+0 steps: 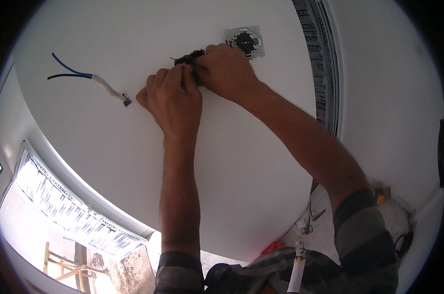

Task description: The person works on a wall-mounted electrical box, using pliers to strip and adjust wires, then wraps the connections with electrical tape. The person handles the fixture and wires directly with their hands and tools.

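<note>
My left hand (172, 95) and my right hand (228, 71) meet at a dark, ragged-looking piece (190, 58) against a white wall (134, 152). Fingers of both hands are curled in around it and hide most of it, so its kind does not show. Just beyond the right hand's knuckles, a metal-framed switch or socket mechanism (245, 43) with a black middle sits at the wall. Left of my left hand, a white-sheathed cable (107, 88) comes out of a small opening (127, 100). Its bare end splits into a blue wire (70, 64) and a black wire (67, 75).
On the right, a frame with printed protective film (317, 63) borders the wall. Another film-covered frame (75, 206) stands by bright light at lower left, beyond which is a wooden stand (67, 264). Tools (310, 223) lie on the floor. A burning cigarette (296, 269) juts in below.
</note>
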### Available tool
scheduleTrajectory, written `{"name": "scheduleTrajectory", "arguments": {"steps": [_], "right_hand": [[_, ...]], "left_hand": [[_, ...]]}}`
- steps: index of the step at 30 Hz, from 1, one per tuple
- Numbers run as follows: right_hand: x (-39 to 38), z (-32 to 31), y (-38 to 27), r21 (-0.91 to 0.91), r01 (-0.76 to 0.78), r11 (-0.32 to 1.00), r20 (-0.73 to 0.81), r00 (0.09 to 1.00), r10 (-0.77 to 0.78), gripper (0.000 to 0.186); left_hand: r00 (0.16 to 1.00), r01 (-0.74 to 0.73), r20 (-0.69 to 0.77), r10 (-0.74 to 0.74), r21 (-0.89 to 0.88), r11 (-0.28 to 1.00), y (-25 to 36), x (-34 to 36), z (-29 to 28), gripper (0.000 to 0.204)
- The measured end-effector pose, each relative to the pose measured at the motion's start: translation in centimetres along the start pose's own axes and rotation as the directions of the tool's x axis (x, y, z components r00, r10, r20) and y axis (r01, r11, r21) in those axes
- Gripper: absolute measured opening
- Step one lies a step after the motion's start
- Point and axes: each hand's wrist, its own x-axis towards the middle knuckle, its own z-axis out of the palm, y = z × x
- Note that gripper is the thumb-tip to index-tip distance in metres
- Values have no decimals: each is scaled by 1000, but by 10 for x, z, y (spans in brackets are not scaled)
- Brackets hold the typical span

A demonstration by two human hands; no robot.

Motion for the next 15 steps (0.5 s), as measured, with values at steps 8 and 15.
{"name": "scheduleTrajectory", "arguments": {"steps": [8, 15], "right_hand": [[-2, 4, 12, -4, 96, 995, -121, 988, -96, 10], [-4, 9, 15, -29, 154, 988, -211, 965, -157, 6]], "left_hand": [[999, -13, 31, 12, 37, 999, 6, 0, -3, 10], [998, -58, 23, 56, 79, 995, 11, 0, 1, 11]]}}
